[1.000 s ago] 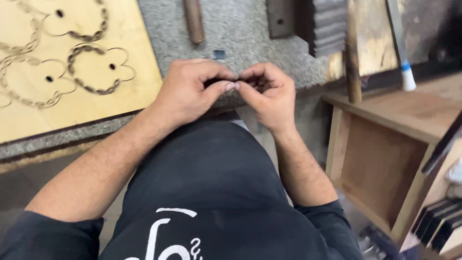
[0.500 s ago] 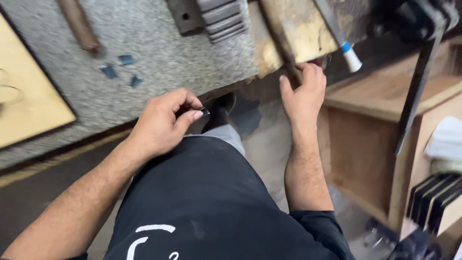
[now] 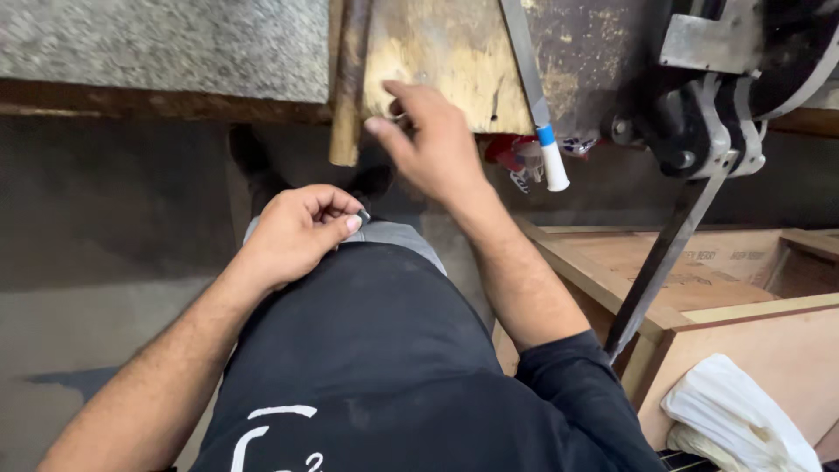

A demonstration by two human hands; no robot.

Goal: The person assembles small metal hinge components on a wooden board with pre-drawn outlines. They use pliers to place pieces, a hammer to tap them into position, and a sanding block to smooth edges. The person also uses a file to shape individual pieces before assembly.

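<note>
While our left hand (image 3: 301,232) rests against the lap, fingers pinched shut on a small dark piece (image 3: 364,215) — its shape too small to make out — our right hand (image 3: 437,144) reaches up, fingers loosely spread, at the front edge of the worn wooden block (image 3: 454,65) on the bench. We judge a steady pinch matters; what the right fingertips touch is hidden.

Head view, looking steeply down

One camera on the person's head faces down over the black shirt, close to both forearms; the worn wooden bench edge (image 3: 437,70) runs along the top, floor beneath.
</note>
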